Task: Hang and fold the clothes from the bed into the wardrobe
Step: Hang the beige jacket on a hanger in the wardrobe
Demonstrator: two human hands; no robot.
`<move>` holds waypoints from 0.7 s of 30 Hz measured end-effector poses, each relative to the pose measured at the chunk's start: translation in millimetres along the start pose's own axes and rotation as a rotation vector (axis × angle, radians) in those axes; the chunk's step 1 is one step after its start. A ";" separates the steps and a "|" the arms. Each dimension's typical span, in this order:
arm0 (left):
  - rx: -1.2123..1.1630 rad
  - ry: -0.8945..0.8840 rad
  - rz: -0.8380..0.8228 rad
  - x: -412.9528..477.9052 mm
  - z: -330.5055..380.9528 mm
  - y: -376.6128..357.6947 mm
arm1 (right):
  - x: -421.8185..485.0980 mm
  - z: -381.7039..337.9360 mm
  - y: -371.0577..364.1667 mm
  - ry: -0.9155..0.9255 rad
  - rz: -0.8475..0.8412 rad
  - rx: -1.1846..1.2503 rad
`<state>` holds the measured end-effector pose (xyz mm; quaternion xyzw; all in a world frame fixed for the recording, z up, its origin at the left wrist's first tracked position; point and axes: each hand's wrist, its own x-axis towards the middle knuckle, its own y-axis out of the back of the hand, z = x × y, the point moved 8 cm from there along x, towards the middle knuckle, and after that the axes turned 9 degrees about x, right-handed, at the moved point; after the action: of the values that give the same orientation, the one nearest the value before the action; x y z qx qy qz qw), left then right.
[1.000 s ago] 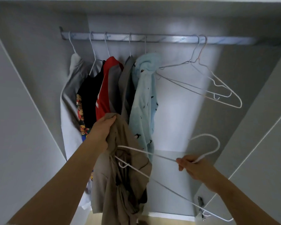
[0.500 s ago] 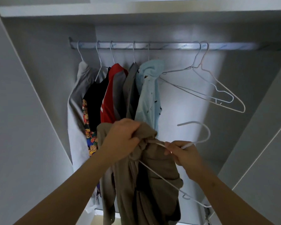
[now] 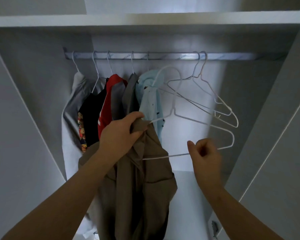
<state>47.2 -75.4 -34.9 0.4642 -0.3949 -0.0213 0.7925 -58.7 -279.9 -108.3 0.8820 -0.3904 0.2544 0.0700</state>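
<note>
Cloth first: brown garment (image 3: 142, 187) (shirt or jacket, could not tell which), bunched at its top in left hand (image 3: 121, 134), fingers curled tight round the fabric. Hung limp from that grip, in front of the hung clothes (image 3: 109, 104), inside the wardrobe (image 3: 33, 101) and below the rail (image 3: 163, 55). Judged soft, light and shapeless; no stiffness to help, so likely to slump or slip off thin wire unless seated on both shoulders. Best taken at the collar or shoulder seam, not lower among the dragging folds.

Hanger (image 3: 163, 157): white wire, tilted, one end tucked into the cloth at the left hand, hooked end up near the pale blue top (image 3: 149, 94). Pinched at its bottom bar by right hand (image 3: 204, 153), fingers curled in (blurred, so exact hold unclear). Judged springy and slick; probably steadier if gripped near the hooked end for the lift onto the rail.

Room: grey wardrobe walls, shelf (image 3: 145, 19) above the rail. Five loaded hangers crowded at the rail's left, two spare hangers (image 3: 222, 101) at its right, bare stretch of rail between. Dim overall, with a bright patch on the back panel.
</note>
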 end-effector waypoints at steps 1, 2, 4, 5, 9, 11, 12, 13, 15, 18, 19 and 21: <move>-0.020 0.010 0.047 3.6 -0.4 7.4 | -4.3 11.7 -6.7 -0.078 -0.082 -0.005; -0.038 0.018 0.082 7.2 0.0 14.1 | -9.9 24.2 -15.1 -0.163 -0.174 -0.011; -0.064 0.014 0.133 14.0 3.7 26.1 | -24.9 47.5 -36.0 -0.341 -0.358 -0.010; -0.070 0.003 0.155 17.1 6.7 31.2 | -34.1 57.6 -48.0 -0.432 -0.450 -0.012; -0.110 -0.064 0.186 26.2 20.4 45.5 | -57.5 83.5 -89.1 -0.473 -0.749 -0.351; -0.139 -0.103 0.189 28.5 25.6 50.9 | -58.7 89.4 -95.2 -0.436 -0.753 -0.444; -0.149 -0.114 0.183 29.9 26.6 52.9 | -59.9 92.6 -95.0 -0.434 -0.754 -0.479; -0.158 -0.118 0.175 31.8 26.0 55.4 | -61.5 96.2 -94.1 -0.426 -0.767 -0.536; -0.194 -0.118 0.161 35.9 21.7 62.2 | -63.9 106.3 -87.9 -0.424 -0.776 -0.649; -0.255 -0.109 0.173 41.9 9.3 78.1 | -59.6 119.9 -73.0 -0.443 -0.769 -0.784; -0.258 -0.099 0.193 42.9 3.0 84.5 | -55.4 123.7 -67.8 -0.458 -0.760 -0.795; -0.238 -0.092 0.233 43.3 -12.4 95.8 | -41.0 127.0 -55.9 -0.477 -0.711 -0.773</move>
<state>53.1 -29.5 60.3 0.3167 -0.4767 0.0027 0.8200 8.7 -255.7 -234.0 0.9024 -0.1397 -0.1516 0.3784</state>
